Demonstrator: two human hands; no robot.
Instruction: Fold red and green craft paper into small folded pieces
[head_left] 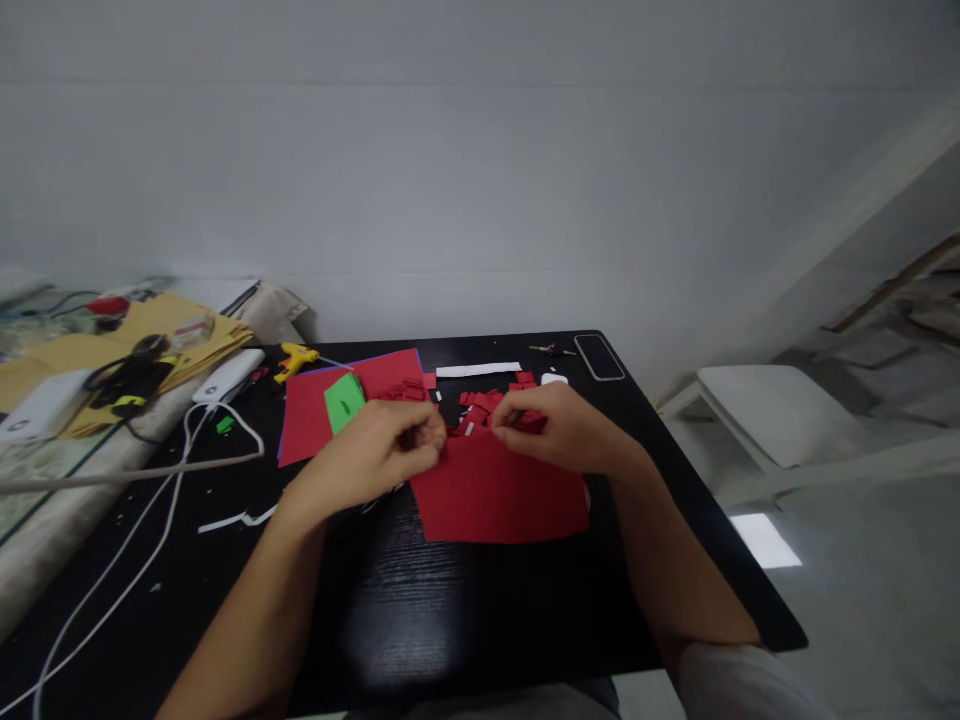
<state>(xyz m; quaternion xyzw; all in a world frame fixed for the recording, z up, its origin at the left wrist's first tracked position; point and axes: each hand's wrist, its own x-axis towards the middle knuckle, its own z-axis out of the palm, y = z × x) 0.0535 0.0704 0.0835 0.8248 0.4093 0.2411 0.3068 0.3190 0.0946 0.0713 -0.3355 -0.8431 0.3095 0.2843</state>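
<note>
Red paper makes up the main thing at hand: in the head view, a wide red sheet lies near the middle of the black desk, its upper edge reaching up between the two hands and its lower edge bowed slightly toward the person. The left hand is at the sheet's upper left corner, its fingers curled inward with the thumb close beneath them; whether they pinch the paper I cannot tell. The right hand is over the upper edge farther right, thumb and forefinger tips brought close together, and again a grip on the paper cannot be made out. Just beyond the sheet, partly hidden by the right hand, is a heap of small red paper pieces, with bits of white among them. To the left, a large red sheet rests over a purple one, bearing green paper and more red scraps. Behind these sits a yellow glue gun. A white strip lies across the desk's far side, with keys and a phone near the far right corner. White cables run along the left, and a white stool stands right of the desk.
</note>
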